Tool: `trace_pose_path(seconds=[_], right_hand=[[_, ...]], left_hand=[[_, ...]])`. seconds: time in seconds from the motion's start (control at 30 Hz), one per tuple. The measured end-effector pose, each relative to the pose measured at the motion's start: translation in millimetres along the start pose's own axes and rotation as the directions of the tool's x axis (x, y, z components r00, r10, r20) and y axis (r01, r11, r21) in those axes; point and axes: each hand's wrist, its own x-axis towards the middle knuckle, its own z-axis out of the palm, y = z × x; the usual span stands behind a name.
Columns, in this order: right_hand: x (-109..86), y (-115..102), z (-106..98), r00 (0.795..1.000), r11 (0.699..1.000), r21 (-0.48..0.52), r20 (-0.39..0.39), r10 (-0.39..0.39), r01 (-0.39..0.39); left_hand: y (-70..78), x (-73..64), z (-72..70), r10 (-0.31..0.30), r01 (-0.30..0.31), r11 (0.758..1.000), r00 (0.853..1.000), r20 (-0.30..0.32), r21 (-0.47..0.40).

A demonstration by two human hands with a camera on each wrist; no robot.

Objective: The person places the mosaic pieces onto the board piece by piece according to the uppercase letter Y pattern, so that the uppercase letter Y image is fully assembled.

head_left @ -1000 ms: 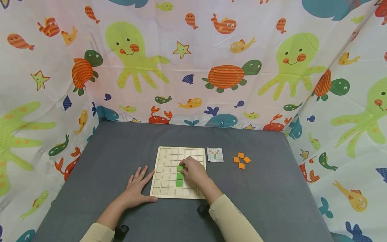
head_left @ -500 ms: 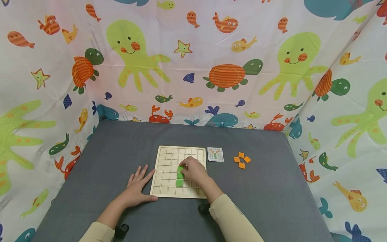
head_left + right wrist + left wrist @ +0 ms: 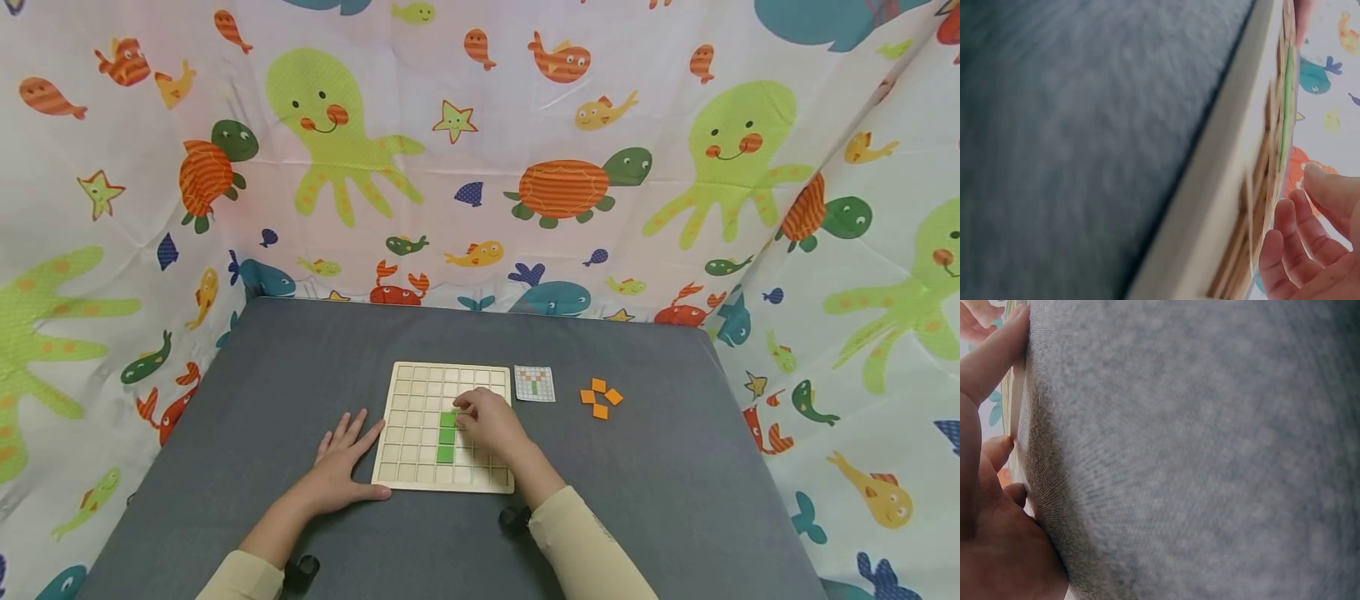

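A pale wooden grid board (image 3: 405, 450) lies on the grey cloth. Three green square tiles (image 3: 447, 436) sit one above another in its cells, forming a column. My left hand (image 3: 341, 471) is spread at the board's left side; its thumb touches the near left corner and its index fingertip the left edge. Just right of the top green tile, my right hand (image 3: 491, 423) hovers over the board with loosely bent fingers. Nothing shows between those fingers (image 3: 1310, 240) in the right wrist view. The hand hides some cells on the board's right half.
A small printed card (image 3: 534, 384) with a coloured grid pattern lies beside the board's far right corner. Farther right are several loose orange square tiles (image 3: 600, 397). A white curtain (image 3: 480, 233) with sea animals rises behind the grey table (image 3: 675, 467).
My right hand has let go of the top green tile and moved slightly right, so that tile is now uncovered. The left hand stays where it was.
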Motion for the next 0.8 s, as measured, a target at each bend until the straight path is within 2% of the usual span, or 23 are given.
trace_pose_path(seconds=[0.23,0.43,0.8], right_hand=[[-8.9,5.2,-18.3,0.999,1.0,0.021,-0.043,0.0,0.001],[-18.6,15.5,-34.6,0.994,0.999,0.04,-0.112,0.007,-0.002],[-33.5,46.0,-60.9,0.964,0.998,0.058,-0.262,0.04,-0.025]], left_hand=[[-0.1,-0.1,-0.2,0.005,-0.005,1.0,1.0,-0.006,0.001],[-1.0,-0.6,2.8,0.009,-0.009,1.0,1.0,-0.002,0.003],[0.2,0.0,1.6,0.004,-0.004,1.0,1.0,-0.009,0.013]])
